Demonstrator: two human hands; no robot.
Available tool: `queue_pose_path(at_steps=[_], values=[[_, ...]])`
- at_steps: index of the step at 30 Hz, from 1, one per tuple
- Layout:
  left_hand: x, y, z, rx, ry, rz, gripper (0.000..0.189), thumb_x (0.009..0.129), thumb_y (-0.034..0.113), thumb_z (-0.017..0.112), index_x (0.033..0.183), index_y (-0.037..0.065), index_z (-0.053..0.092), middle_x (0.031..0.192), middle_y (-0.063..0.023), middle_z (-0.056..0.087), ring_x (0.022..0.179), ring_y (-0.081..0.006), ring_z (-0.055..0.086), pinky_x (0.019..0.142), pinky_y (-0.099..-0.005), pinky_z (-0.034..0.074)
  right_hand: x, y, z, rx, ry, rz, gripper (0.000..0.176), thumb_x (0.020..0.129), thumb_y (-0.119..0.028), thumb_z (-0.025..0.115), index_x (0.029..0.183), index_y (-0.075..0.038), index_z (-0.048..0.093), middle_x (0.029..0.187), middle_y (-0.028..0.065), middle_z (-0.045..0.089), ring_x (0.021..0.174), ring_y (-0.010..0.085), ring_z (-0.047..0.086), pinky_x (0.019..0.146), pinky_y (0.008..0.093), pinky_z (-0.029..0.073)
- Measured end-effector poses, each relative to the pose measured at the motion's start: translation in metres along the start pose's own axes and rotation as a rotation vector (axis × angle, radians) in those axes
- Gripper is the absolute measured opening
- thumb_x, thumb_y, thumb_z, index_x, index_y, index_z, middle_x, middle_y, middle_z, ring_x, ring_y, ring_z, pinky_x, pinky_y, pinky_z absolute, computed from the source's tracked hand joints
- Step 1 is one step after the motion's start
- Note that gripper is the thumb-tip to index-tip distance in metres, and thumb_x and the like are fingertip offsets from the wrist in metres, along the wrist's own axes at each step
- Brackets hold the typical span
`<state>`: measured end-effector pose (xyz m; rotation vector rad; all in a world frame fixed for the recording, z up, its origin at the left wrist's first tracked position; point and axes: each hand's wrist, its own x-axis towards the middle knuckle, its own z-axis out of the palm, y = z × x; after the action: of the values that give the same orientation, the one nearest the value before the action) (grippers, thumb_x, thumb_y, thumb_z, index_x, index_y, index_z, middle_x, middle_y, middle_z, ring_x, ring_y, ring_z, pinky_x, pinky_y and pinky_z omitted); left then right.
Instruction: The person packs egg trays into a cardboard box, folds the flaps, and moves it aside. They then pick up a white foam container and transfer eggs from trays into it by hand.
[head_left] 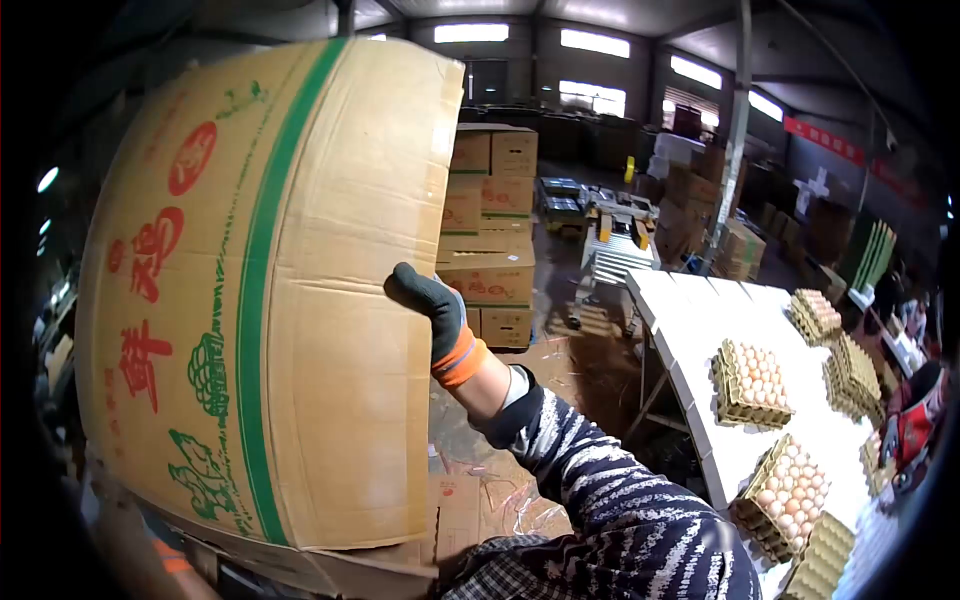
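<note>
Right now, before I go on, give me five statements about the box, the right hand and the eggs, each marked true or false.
1. The right hand holds the cardboard box by the edge of a flap. True.
2. The right hand is bare. False: it wears a dark glove with an orange cuff.
3. Trays of eggs stand on the white table. True.
4. The stripe along the box is blue. False: the stripe is green.
5. The stacked cartons are on the white table. False: they stand apart from it, beyond the right hand.
</note>
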<state>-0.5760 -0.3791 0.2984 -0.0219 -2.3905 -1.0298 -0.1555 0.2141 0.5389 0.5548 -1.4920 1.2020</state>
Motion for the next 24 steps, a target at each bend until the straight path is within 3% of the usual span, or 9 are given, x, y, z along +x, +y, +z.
queue_pose_path(at_steps=[1, 2, 6, 9, 13, 16, 18, 22, 24], values=[[0.006, 0.006, 0.004, 0.024, -0.013, -0.011, 0.039, 0.103, 0.025, 0.038, 0.133, 0.007, 0.052, 0.134, -0.0132, 0.056, 0.123, -0.0254, 0.052, 0.104, -0.0351, 0.041, 0.005, -0.005, -0.005, 0.306, 0.057, 0.238, 0.022, 0.093, -0.021, 0.062, 0.109, -0.006, 0.061, 0.097, 0.0055, 0.066, 0.091, 0.0192, 0.063, 0.086, 0.0396, 0.051], [0.009, 0.012, 0.013, 0.037, -0.029, -0.018, 0.039, 0.103, 0.025, 0.038, 0.134, 0.007, 0.052, 0.134, -0.0131, 0.055, 0.124, -0.0253, 0.052, 0.104, -0.0351, 0.041, 0.015, -0.019, -0.010, 0.944, 0.101, 0.607, 0.018, 0.094, -0.021, 0.061, 0.104, -0.006, 0.061, 0.092, 0.0045, 0.064, 0.088, 0.0191, 0.062, 0.085, 0.0394, 0.051], [-0.005, 0.028, 0.040, 0.094, -0.073, -0.054, 0.041, 0.102, 0.029, 0.037, 0.135, 0.009, 0.050, 0.134, -0.0126, 0.055, 0.124, -0.0251, 0.051, 0.104, -0.0353, 0.041, 0.019, -0.028, -0.031, 1.040, 0.023, 0.589, 0.012, 0.094, -0.017, 0.059, 0.100, -0.007, 0.060, 0.085, 0.0015, 0.060, 0.079, 0.0153, 0.060, 0.075, 0.0335, 0.051], [-0.030, 0.041, 0.056, 0.135, -0.110, -0.071, 0.042, 0.102, 0.031, 0.037, 0.136, 0.010, 0.048, 0.134, -0.0123, 0.054, 0.124, -0.0250, 0.051, 0.104, -0.0354, 0.041, 0.023, -0.050, -0.022, 0.817, 0.075, 0.490, 0.022, 0.092, -0.013, 0.059, 0.113, -0.007, 0.057, 0.079, -0.0012, 0.057, 0.070, 0.0092, 0.055, 0.062, 0.0260, 0.044], [-0.066, 0.058, 0.066, 0.165, -0.128, -0.091, 0.044, 0.101, 0.034, 0.037, 0.138, 0.012, 0.047, 0.135, -0.0119, 0.054, 0.124, -0.0248, 0.050, 0.104, -0.0356, 0.040, 0.031, -0.066, -0.019, 0.732, 0.002, 0.530, 0.029, 0.091, -0.013, 0.060, 0.119, -0.006, 0.055, 0.080, -0.0003, 0.058, 0.070, 0.0100, 0.055, 0.062, 0.0264, 0.044], [-0.086, 0.060, 0.070, 0.175, -0.138, -0.106, 0.046, 0.101, 0.036, 0.037, 0.139, 0.013, 0.045, 0.135, -0.0115, 0.053, 0.125, -0.0246, 0.050, 0.104, -0.0358, 0.040, 0.033, -0.081, -0.007, 0.721, 0.038, 0.601, 0.020, 0.092, -0.012, 0.057, 0.111, -0.007, 0.055, 0.075, -0.0006, 0.049, 0.067, 0.0108, 0.048, 0.062, 0.0258, 0.042], [-0.095, 0.059, 0.069, 0.172, -0.135, -0.113, 0.047, 0.101, 0.038, 0.037, 0.140, 0.014, 0.044, 0.135, -0.0113, 0.053, 0.125, -0.0245, 0.049, 0.104, -0.0359, 0.040, 0.036, -0.086, -0.005, 0.713, 0.031, 0.540, 0.035, 0.090, -0.013, 0.061, 0.124, -0.005, 0.054, 0.094, 0.0049, 0.064, 0.080, 0.0158, 0.062, 0.071, 0.0306, 0.050], [-0.108, 0.054, 0.067, 0.140, -0.121, -0.120, 0.049, 0.101, 0.041, 0.037, 0.141, 0.015, 0.042, 0.135, -0.0109, 0.052, 0.125, -0.0244, 0.049, 0.104, -0.0360, 0.039, 0.048, -0.069, -0.007, 0.882, -0.127, 0.436, 0.036, 0.090, -0.011, 0.061, 0.124, -0.004, 0.053, 0.101, 0.0058, 0.065, 0.089, 0.0176, 0.063, 0.078, 0.0315, 0.051], [-0.115, 0.048, 0.064, 0.109, -0.103, -0.125, 0.050, 0.100, 0.043, 0.037, 0.142, 0.016, 0.041, 0.135, -0.0106, 0.052, 0.125, -0.0243, 0.048, 0.103, -0.0361, 0.039, 0.050, -0.082, -0.001, 0.786, -0.009, 0.438, 0.036, 0.090, -0.010, 0.060, 0.125, -0.004, 0.053, 0.101, 0.0051, 0.064, 0.087, 0.0165, 0.062, 0.077, 0.0308, 0.050]])
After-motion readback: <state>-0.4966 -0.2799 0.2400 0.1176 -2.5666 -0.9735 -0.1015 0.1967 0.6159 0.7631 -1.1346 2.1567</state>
